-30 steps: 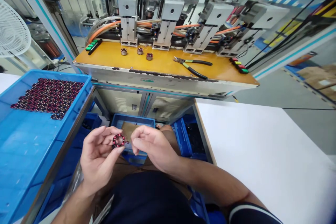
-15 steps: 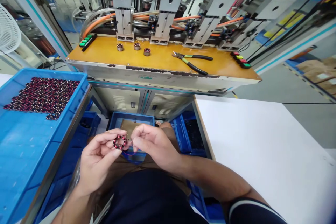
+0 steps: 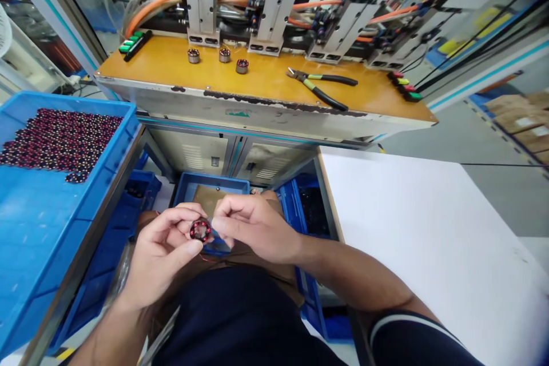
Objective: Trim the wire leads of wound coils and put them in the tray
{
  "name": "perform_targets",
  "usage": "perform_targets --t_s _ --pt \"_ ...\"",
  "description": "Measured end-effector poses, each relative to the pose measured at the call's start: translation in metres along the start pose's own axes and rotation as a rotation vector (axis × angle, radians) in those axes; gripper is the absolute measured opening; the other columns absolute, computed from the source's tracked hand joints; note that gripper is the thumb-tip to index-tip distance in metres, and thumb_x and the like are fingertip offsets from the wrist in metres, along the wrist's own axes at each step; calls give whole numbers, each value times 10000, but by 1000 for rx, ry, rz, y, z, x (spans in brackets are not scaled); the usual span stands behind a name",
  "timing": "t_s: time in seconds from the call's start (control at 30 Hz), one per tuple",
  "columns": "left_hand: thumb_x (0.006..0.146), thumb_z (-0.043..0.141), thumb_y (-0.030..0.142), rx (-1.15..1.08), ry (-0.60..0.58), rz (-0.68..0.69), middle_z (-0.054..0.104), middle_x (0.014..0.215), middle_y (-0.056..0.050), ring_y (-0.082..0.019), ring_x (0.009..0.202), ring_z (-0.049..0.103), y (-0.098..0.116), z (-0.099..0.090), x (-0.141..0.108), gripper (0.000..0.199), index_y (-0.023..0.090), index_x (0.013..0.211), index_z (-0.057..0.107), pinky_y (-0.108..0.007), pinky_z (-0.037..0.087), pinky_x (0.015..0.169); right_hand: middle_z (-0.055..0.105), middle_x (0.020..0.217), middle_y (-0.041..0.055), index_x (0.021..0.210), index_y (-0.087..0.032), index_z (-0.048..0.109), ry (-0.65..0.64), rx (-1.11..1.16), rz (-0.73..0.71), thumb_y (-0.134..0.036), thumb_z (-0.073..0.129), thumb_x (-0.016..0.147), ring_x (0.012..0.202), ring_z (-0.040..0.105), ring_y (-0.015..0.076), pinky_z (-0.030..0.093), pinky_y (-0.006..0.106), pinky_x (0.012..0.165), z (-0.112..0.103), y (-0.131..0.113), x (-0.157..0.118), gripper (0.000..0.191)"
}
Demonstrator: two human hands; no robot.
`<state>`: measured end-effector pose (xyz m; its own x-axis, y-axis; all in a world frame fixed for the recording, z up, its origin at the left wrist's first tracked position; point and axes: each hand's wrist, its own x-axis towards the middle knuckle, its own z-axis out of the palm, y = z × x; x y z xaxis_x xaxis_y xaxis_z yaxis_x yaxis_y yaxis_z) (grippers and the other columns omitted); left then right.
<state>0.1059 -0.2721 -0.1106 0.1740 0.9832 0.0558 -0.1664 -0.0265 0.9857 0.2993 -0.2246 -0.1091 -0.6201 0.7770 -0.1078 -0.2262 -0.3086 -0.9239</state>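
Note:
A small ring-shaped motor stator with red windings is held between the thumb and fingers of my left hand, its round opening facing up toward me. A thin reddish wire hangs below it. Close by on the right, my right hand has its thumb and forefinger pinched together near the stator's edge. Whatever lies between those fingertips is too small to make out. Both hands are above my lap, over a blue bin on the floor.
On the left, a blue tray carries many similar stators. Cutting pliers and three stators rest on the machine's yellow ledge, below metal fixtures. To the right is a white tabletop.
The stator has turned slightly in my left hand, and the wire below it hangs lower. My right hand stays close beside it. The whole view has tilted a little downward.

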Motion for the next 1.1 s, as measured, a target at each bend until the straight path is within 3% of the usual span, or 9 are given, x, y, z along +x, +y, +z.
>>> perform_targets --t_s 0.17,0.33,0.43,0.53,0.67,0.8,0.87,1.0,1.1 --pt "818 719 116 26 -14 -45 636 1139 -64 -137 898 682 3 2 -1 270 244 1056 728 -236 596 801 559 605 -43 708 -159 588 31 -72 4 -462 782 743 544 497 74 383 221 531 -8 -10 -1 361" --pt "808 733 129 47 -33 -61 665 1089 -69 -158 956 671 7 5 -1 255 244 1036 743 -240 575 846 559 601 -52 691 -156 598 -50 -67 17 -446 798 730 547 489 65 386 210 532 -12 -14 0 355" --pt "801 742 150 44 -41 -86 679 1066 -76 -155 907 680 11 5 -2 238 236 1023 750 -230 581 795 548 583 -54 681 -153 595 -43 -123 36 -430 784 749 522 485 63 391 211 522 -23 -14 0 342" --pt "772 771 166 35 -45 -140 699 1055 -85 -158 820 701 14 5 -3 243 230 1007 766 -231 596 709 574 652 -40 754 -153 622 -35 -201 -35 -377 752 785 587 515 75 435 219 574 -31 -20 4 261" --pt "750 794 168 15 -93 -207 747 1025 -82 -179 809 730 16 10 0 288 255 1024 785 -253 611 712 615 863 0 927 -166 672 -235 -371 -270 -300 765 787 780 567 113 492 262 734 -28 -34 16 214" --pt "759 788 161 -26 -155 -226 713 656 -11 -141 614 691 21 15 1 383 316 1109 772 -223 592 598 585 876 7 822 -160 677 -444 -460 -380 -221 708 856 813 578 113 490 277 808 -20 -39 26 76" --pt "760 784 154 22 -141 -208 716 680 -9 -122 604 671 23 14 0 368 319 1088 779 -193 570 577 591 861 9 783 -159 660 -415 -469 -372 -227 680 881 801 584 116 488 280 789 -17 -38 27 121" --pt "749 793 168 120 -49 -137 740 1047 -76 -123 710 674 19 5 -5 294 269 1025 793 -195 569 625 600 796 1 760 -161 645 -210 -466 -299 -307 671 889 733 564 114 465 266 706 -12 -35 20 196" --pt "758 792 188 110 -12 -96 708 1085 -83 -134 758 676 11 -3 -10 284 260 1032 776 -215 575 659 605 764 -2 738 -155 655 -94 -439 -205 -355 699 861 691 545 105 443 250 654 -9 -37 11 239"
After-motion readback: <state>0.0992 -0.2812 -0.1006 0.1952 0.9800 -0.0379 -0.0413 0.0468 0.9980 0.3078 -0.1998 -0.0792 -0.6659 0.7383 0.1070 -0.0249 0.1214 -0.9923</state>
